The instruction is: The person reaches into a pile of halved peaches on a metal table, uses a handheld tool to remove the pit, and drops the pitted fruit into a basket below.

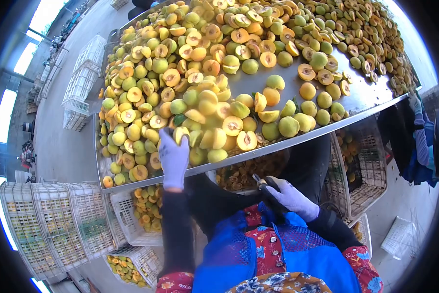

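Observation:
My left hand, in a lavender glove with dark fingertips, is at the near edge of a fruit heap. Its thumb and fingers close around a yellow apricot half. Around it lie whole and halved apricots, many cut faces showing brown stones. My right hand, gloved alike, is held over my lap, its fingers wrapped round a dark-handled tool with a short metal tip. The exact kind of tool is not clear. Below the tip, a container of apricot stones and scraps shows partly.
The metal table has a raised rim along my side. Stacked white crates stand at left, and a crate of fruit sits below. Another crate leans at right. A co-worker's gloved arm is at the far right.

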The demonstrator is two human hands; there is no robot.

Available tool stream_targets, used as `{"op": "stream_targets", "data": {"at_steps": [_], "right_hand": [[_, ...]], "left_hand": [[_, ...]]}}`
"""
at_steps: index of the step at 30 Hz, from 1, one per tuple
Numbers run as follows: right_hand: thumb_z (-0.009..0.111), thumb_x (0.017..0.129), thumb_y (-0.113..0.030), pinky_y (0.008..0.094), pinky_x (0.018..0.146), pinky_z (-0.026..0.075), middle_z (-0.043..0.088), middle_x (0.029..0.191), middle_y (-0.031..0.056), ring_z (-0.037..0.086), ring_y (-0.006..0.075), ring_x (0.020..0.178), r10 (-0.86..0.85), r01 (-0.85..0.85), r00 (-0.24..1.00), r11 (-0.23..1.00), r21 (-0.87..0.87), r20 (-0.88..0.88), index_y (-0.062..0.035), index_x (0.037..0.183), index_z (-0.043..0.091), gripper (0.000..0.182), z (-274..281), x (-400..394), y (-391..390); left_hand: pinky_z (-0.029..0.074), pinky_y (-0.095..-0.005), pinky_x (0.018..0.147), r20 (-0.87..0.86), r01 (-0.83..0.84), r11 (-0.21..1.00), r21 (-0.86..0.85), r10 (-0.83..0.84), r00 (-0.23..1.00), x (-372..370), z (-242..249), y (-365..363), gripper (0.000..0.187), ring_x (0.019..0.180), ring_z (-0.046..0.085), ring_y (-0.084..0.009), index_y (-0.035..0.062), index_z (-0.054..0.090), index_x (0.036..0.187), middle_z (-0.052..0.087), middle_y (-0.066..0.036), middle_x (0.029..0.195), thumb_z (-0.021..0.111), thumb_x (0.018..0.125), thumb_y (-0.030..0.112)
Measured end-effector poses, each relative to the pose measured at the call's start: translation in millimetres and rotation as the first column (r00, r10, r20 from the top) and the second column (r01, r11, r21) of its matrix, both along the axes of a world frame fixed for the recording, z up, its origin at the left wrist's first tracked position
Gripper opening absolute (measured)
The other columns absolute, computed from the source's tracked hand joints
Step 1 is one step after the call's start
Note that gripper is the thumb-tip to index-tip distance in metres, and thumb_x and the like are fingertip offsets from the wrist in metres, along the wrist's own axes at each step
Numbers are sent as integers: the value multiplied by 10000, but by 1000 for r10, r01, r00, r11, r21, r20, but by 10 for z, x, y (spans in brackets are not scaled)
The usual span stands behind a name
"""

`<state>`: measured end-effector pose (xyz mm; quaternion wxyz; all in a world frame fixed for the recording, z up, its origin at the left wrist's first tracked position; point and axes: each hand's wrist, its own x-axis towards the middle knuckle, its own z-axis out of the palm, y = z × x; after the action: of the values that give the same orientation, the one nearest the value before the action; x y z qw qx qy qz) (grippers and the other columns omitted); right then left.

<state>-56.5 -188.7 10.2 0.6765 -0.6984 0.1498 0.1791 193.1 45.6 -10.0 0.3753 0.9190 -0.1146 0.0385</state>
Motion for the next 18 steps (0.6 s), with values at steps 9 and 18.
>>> {"op": "stream_targets", "data": {"at_steps": [9,18], "right_hand": [[611,908,-147,510,554,453,596,719,225,613,439,680,169,11,906,907,-421,388,54,1139,446,348,441,200,253],[553,961,-245,492,523,463,593,664,223,615,414,605,197,-47,935,894,-447,296,29,1019,465,293,326,137,281]], "left_hand": [[550,-400,878,-576,-287,524,-802,-550,605,-1223,265,-391,541,971,654,-289,-10,502,1228,644,-181,1095,419,1025,484],[543,-324,818,-525,-189,699,-689,-303,795,-1617,470,-732,421,909,664,-221,10,489,1201,651,-150,1002,344,1069,383]]}}
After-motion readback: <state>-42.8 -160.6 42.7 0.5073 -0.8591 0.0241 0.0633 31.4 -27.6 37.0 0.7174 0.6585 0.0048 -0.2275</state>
